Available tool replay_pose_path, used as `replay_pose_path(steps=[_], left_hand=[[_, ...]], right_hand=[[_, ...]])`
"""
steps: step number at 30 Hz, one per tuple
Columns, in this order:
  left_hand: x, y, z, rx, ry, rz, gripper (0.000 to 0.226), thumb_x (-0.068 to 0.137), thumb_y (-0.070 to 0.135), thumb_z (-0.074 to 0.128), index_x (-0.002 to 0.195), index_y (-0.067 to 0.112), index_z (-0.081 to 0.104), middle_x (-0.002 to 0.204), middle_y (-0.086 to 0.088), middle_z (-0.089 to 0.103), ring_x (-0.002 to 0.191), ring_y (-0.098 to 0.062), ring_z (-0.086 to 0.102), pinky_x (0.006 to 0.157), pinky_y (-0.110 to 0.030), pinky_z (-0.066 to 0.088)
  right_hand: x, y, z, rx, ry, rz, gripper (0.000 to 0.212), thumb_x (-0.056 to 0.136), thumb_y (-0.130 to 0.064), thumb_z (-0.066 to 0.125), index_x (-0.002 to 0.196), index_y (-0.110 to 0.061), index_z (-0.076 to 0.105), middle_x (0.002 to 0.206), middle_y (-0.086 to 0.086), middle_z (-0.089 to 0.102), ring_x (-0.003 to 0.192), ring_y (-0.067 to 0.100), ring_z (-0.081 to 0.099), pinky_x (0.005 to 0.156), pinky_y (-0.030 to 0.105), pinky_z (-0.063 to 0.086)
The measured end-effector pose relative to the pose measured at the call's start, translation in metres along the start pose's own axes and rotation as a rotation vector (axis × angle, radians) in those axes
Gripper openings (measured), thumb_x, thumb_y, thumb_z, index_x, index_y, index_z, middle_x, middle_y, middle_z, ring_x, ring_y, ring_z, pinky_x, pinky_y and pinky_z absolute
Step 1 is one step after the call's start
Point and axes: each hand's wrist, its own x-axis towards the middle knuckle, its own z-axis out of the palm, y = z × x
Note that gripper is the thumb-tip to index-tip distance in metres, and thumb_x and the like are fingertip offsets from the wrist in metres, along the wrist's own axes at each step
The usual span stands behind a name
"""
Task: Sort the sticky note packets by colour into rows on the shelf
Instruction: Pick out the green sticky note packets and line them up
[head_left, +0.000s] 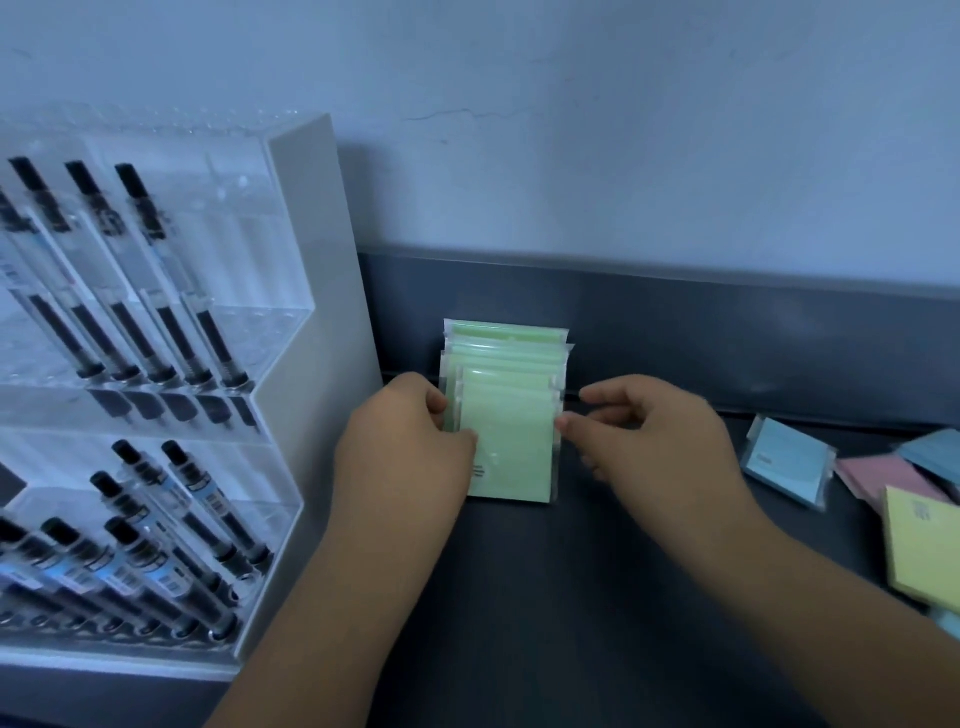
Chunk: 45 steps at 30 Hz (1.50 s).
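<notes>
**shelfnerd:** Closest to the camera are the two forearms. Past them, the left hand (405, 441) and right hand (654, 436) sit either side of the green packets (506, 356) on the dark shelf (571, 597). That row runs straight away from the person toward the back wall, and both hands are about equally near it.

**postit_pal:** What are the grips like?

**shelfnerd:** The left one curls round the row's left edge, with the thumb over the front packet (511, 452). The right looks like it's pinching that packet's right edge, though it's blurry. I reckon they're squaring up the row. The loose blue packet (789, 460), pink packet (883, 480) and yellow packet (924, 545) are well off to the right, so the right hand is the closer one for those.
</notes>
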Motion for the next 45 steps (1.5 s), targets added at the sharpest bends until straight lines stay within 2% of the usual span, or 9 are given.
replay_pose_path(steps=[4, 10, 18, 24, 29, 34, 39, 42, 45], left_hand=[[-0.005, 0.008, -0.007, 0.044, 0.050, 0.056, 0.009, 0.084, 0.031, 0.068, 0.088, 0.026, 0.062, 0.082, 0.011, 0.065, 0.077, -0.008, 0.062, 0.071, -0.034, 0.054], [-0.018, 0.026, -0.009, 0.180, 0.023, 0.190, 0.032, 0.095, 0.044, 0.058, 0.120, 0.024, 0.063, 0.114, 0.007, 0.066, 0.100, -0.018, 0.060, 0.075, -0.029, 0.040], [-0.043, 0.051, -0.008, 0.128, -0.004, 0.337, 0.047, 0.091, 0.053, 0.056, 0.130, 0.027, 0.063, 0.127, 0.010, 0.064, 0.117, -0.016, 0.057, 0.084, -0.029, 0.038], [-0.069, 0.073, 0.009, -0.023, -0.129, 0.439, 0.039, 0.085, 0.047, 0.068, 0.122, 0.035, 0.066, 0.103, 0.030, 0.053, 0.106, -0.004, 0.053, 0.087, -0.026, 0.037], [-0.097, 0.100, 0.035, 0.004, -0.182, 0.523, 0.050, 0.084, 0.056, 0.056, 0.129, 0.035, 0.061, 0.127, 0.024, 0.060, 0.123, -0.001, 0.050, 0.096, -0.023, 0.037], [-0.132, 0.128, 0.071, -0.019, -0.208, 0.516, 0.048, 0.086, 0.059, 0.051, 0.129, 0.038, 0.060, 0.126, 0.027, 0.058, 0.122, 0.001, 0.049, 0.094, -0.024, 0.039], [-0.177, 0.161, 0.114, -0.081, -0.193, 0.501, 0.030, 0.087, 0.050, 0.059, 0.115, 0.041, 0.065, 0.110, 0.033, 0.061, 0.104, 0.012, 0.052, 0.079, -0.010, 0.039], [-0.204, 0.181, 0.138, -0.120, -0.211, 0.490, 0.020, 0.086, 0.042, 0.065, 0.105, 0.047, 0.065, 0.106, 0.040, 0.059, 0.103, 0.024, 0.047, 0.071, -0.004, 0.038], [-0.229, 0.196, 0.161, -0.140, -0.190, 0.466, 0.020, 0.088, 0.040, 0.067, 0.107, 0.046, 0.068, 0.106, 0.038, 0.062, 0.100, 0.024, 0.051, 0.070, -0.003, 0.039]], right_hand=[[0.010, -0.015, -0.029, -0.032, -0.001, -0.022, 0.015, 0.080, -0.046, 0.081, 0.088, -0.034, 0.077, 0.081, -0.013, 0.077, 0.079, 0.012, 0.074, 0.082, 0.046, 0.062], [-0.011, -0.035, -0.083, -0.334, -0.263, -0.195, 0.031, 0.080, -0.061, 0.067, 0.108, -0.047, 0.071, 0.105, -0.035, 0.070, 0.100, -0.017, 0.062, 0.087, 0.017, 0.047], [-0.055, 0.005, -0.145, -0.387, 0.059, -0.162, 0.047, 0.075, -0.066, 0.063, 0.118, -0.048, 0.066, 0.114, -0.038, 0.064, 0.109, -0.027, 0.048, 0.087, 0.008, 0.037], [-0.086, 0.036, -0.200, -0.541, 0.294, -0.048, 0.043, 0.081, -0.050, 0.074, 0.121, -0.035, 0.070, 0.116, -0.020, 0.069, 0.102, 0.002, 0.058, 0.088, 0.030, 0.041], [-0.109, 0.052, -0.246, -0.512, 0.421, -0.043, 0.053, 0.071, -0.060, 0.062, 0.116, -0.034, 0.073, 0.112, -0.019, 0.070, 0.104, 0.012, 0.063, 0.087, 0.037, 0.048], [-0.126, 0.083, -0.300, -0.435, 0.468, -0.051, 0.036, 0.079, -0.071, 0.066, 0.108, -0.049, 0.067, 0.096, -0.032, 0.068, 0.091, -0.005, 0.062, 0.071, 0.021, 0.044], [-0.141, 0.133, -0.376, -0.381, 0.496, -0.020, 0.038, 0.081, -0.069, 0.065, 0.116, -0.055, 0.065, 0.124, -0.031, 0.064, 0.116, 0.011, 0.061, 0.093, 0.044, 0.054], [-0.148, 0.179, -0.436, -0.414, 0.460, 0.039, 0.069, 0.074, -0.091, 0.053, 0.132, -0.052, 0.059, 0.131, -0.029, 0.062, 0.121, 0.010, 0.063, 0.100, 0.044, 0.053], [-0.155, 0.203, -0.471, -0.378, 0.386, 0.047, 0.069, 0.075, -0.089, 0.053, 0.131, -0.050, 0.060, 0.131, -0.028, 0.063, 0.122, 0.006, 0.062, 0.107, 0.041, 0.049]])
